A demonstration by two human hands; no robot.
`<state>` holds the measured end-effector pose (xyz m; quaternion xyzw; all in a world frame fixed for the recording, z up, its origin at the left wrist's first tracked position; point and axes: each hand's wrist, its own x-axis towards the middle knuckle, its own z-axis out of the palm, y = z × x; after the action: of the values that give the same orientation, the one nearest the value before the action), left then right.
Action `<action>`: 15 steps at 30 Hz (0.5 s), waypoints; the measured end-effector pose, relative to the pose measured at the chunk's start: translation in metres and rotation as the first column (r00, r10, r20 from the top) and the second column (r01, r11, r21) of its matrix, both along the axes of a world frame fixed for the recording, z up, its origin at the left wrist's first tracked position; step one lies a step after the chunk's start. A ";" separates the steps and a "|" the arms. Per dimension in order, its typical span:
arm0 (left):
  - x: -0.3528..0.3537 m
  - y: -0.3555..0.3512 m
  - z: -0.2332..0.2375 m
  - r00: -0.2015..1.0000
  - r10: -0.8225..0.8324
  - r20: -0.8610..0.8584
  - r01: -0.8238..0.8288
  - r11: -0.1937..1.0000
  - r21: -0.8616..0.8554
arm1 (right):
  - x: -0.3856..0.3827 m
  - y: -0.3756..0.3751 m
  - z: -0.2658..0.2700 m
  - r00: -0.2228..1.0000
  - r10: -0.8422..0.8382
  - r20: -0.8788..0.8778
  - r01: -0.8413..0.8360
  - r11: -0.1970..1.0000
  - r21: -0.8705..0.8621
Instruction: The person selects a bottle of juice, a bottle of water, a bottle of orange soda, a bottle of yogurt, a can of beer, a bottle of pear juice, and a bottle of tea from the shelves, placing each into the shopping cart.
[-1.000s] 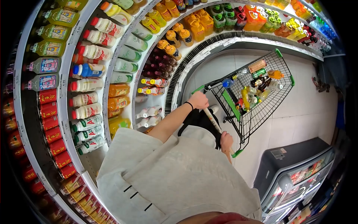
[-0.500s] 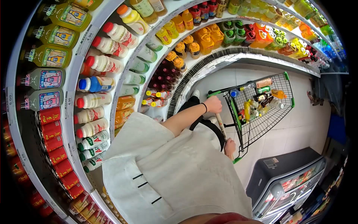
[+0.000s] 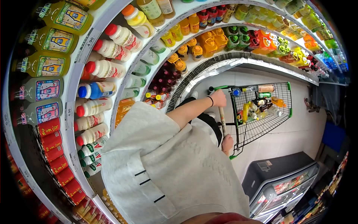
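My left hand (image 3: 219,98), with a black band at the wrist, is wrapped round the upper end of the cart handle (image 3: 222,121). Lower on the same bar, my right hand (image 3: 227,143) is closed too, its forearm hidden behind my pale shirt. Beyond the handle stands a wire shopping cart (image 3: 257,132) with green corner pieces. Several drinks lie in the basket: an orange bottle (image 3: 278,101), a green can (image 3: 264,95), a yellow bottle (image 3: 245,112), a blue-capped bottle (image 3: 236,92) and some small bottles heaped together.
Curved-looking drink shelves (image 3: 123,82) run along my left and ahead, holding white bottles with red caps (image 3: 108,70), red cans (image 3: 58,164) and orange jugs (image 3: 209,42). A black display freezer (image 3: 279,168) stands on the right. Pale tiled floor (image 3: 304,130) surrounds the cart.
The cart now appears more level and slightly lower in view, and the freezer has shifted left. The nearby shelf bottles have shifted a little. Both hands keep their hold on the handle.
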<state>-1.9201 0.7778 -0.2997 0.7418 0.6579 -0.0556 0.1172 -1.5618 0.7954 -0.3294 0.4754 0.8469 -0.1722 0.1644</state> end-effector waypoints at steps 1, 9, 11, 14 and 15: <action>-0.001 0.001 -0.001 1.000 0.007 -0.007 -0.007 1.000 -0.007 | -0.001 0.000 -0.001 0.999 0.052 -0.014 -0.052 0.999 0.009; -0.013 0.002 0.025 0.999 -0.002 -0.033 0.001 0.999 -0.054 | -0.009 0.005 -0.009 0.996 -0.088 -0.024 0.086 0.993 -0.076; -0.011 -0.002 0.022 1.000 0.002 -0.003 -0.002 0.996 -0.088 | -0.008 0.008 -0.006 0.991 -0.131 -0.008 0.129 0.987 -0.090; -0.006 -0.015 0.004 0.890 0.154 0.428 -0.319 0.883 0.345 | -0.036 0.007 0.043 0.974 -0.167 -0.151 0.163 0.986 -0.039; -0.006 -0.025 0.013 0.782 0.247 0.572 -0.488 0.814 0.316 | -0.051 0.009 0.068 0.939 -0.157 -0.307 0.172 0.985 0.023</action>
<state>-1.9258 0.7525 -0.2868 0.5887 0.7333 0.3183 0.1200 -1.6130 0.8041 -0.2616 0.5163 0.8233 -0.2356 0.0055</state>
